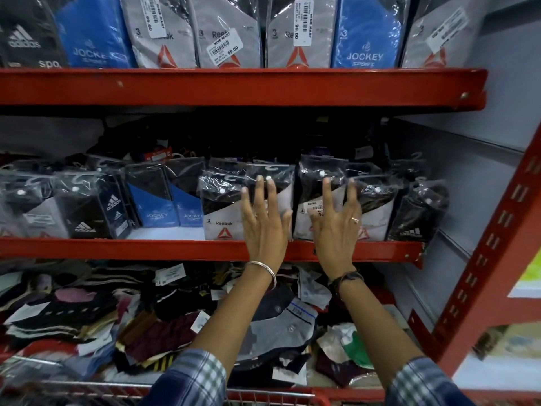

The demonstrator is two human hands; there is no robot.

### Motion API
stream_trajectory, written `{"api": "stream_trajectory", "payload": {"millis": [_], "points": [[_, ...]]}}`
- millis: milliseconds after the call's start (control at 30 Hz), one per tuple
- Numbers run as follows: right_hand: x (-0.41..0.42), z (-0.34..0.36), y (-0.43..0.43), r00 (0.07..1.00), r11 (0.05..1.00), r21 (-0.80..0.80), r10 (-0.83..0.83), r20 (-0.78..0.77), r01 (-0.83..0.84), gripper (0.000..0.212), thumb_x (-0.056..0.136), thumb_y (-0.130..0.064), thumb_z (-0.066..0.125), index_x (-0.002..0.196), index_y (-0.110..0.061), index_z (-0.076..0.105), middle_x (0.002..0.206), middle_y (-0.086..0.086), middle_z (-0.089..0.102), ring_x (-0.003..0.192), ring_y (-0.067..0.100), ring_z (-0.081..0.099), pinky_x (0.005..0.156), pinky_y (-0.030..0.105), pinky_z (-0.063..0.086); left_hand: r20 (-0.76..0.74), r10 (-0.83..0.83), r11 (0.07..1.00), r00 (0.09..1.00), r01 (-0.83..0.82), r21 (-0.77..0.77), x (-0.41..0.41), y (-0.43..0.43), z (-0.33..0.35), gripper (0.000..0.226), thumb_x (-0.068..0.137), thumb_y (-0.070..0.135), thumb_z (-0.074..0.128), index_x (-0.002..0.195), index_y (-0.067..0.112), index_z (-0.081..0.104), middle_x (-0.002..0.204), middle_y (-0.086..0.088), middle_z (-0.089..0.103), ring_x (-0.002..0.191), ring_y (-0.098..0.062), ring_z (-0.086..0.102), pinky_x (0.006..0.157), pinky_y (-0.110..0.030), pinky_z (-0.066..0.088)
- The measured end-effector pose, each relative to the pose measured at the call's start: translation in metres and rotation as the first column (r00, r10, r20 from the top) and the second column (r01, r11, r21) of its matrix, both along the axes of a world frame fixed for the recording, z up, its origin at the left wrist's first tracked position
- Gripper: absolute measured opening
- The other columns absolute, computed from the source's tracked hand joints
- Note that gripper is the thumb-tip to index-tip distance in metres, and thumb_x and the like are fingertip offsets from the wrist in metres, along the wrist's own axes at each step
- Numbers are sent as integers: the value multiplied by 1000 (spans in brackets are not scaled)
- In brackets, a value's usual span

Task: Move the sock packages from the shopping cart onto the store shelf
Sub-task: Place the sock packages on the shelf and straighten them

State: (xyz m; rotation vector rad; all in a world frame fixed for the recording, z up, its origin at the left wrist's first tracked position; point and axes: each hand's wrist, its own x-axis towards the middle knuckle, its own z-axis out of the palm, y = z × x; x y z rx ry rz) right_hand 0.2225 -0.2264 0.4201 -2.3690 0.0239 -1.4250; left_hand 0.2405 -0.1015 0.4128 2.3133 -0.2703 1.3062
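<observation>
On the middle shelf (175,249), both flat hands against upright sock packages (310,200).

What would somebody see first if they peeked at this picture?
First, two hands, the left hand and the right hand, spread flat against sock packs standing on the middle red shelf. Next, the bright blue Jockey packs in the row on the top shelf. Below, a messy heap of loose socks fills the bottom.
</observation>
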Motion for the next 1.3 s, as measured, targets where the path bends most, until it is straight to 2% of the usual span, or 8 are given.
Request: {"api": "stream_trajectory", "payload": {"millis": [167, 267, 433, 733, 833, 1000, 1167, 1300], "points": [[18, -28, 0, 997, 956, -290, -69, -40, 54, 85, 87, -11, 65, 150, -22, 8, 158, 5, -12, 145, 27, -4, 117, 43, 7, -86, 14, 967, 996, 8, 253, 20, 8, -36, 60, 97, 30, 21, 147, 17, -10, 152, -2, -28, 142, -23, -14, 112, -49, 2], [24, -30, -8, 994, 938, -347, -62, -92, 26, 103, 78, 2, 70, 150, -23, 0, 157, 3, -21, 145, 29, -5, 117, 45, 6, -115, 4, 957, 993, 30, 290, 25, 14, -43, 61, 96, 30, 22, 147, 19, -11, 153, 0, -27, 142, -20, -16, 115, -43, 1], [25, -34, -17, 994, 907, -420, -73, -78, 34, 94, 79, 8, 58, 150, -24, 5, 155, 0, -24, 144, 25, -12, 118, 43, -4, -162, -5, 948, 987, 56, 312, 21, 13, -48, 61, 97, 42, 22, 148, 16, 2, 153, -1, -27, 142, -20, -17, 114, -36, -10], [14, -35, -18, 984, 923, -379, -4, -181, -66, 102, 63, 24, 51, 148, -22, 18, 157, 11, 9, 143, 27, -15, 112, 49, 8, -228, -31, 928, 973, 113, 356, 14, 20, -50, 63, 98, 45, 26, 148, 23, -5, 153, 0, -28, 142, -23, -13, 116, -43, -5], [11, -33, -15, 984, 931, -360, 3, -179, -68, 98, 63, 22, 53, 147, -18, 24, 155, 15, 16, 143, 31, -2, 111, 49, 13, -247, -31, 924, 969, 122, 363, 9, 19, -50, 62, 98, 44, 24, 149, 22, -3, 153, 0, -27, 142, -23, -14, 113, -45, -3], [-1, -39, -6, 953, 948, -261, 104, -284, -181, 85, 66, 21, 55, 142, -11, 36, 153, 13, 8, 139, 37, 9, 84, 42, 53, -303, -43, 914, 952, 160, 373, 2, 21, -48, 60, 98, 39, 24, 149, 21, -3, 154, -2, -23, 141, -23, -18, 114, -42, -3], [-5, -34, -6, 908, 944, -217, 150, -391, -249, 78, 77, 18, 41, 147, -13, 24, 154, 9, -8, 141, 36, -10, 94, 45, 49, -387, -81, 893, 919, 239, 380, -1, 26, -40, 63, 100, 33, 30, 147, 22, -10, 150, -3, -30, 137, -22, -29, 116, -41, -5], [-13, -45, -3, 906, 947, -229, 117, -408, -225, 49, 95, -15, 40, 143, -12, 32, 156, 18, 13, 141, 39, 8, 99, 53, 45, -404, -78, 883, 911, 251, 397, -4, 28, -39, 65, 100, 32, 31, 147, 22, -12, 149, -4, -33, 137, -22, -30, 116, -43, -2]]}}
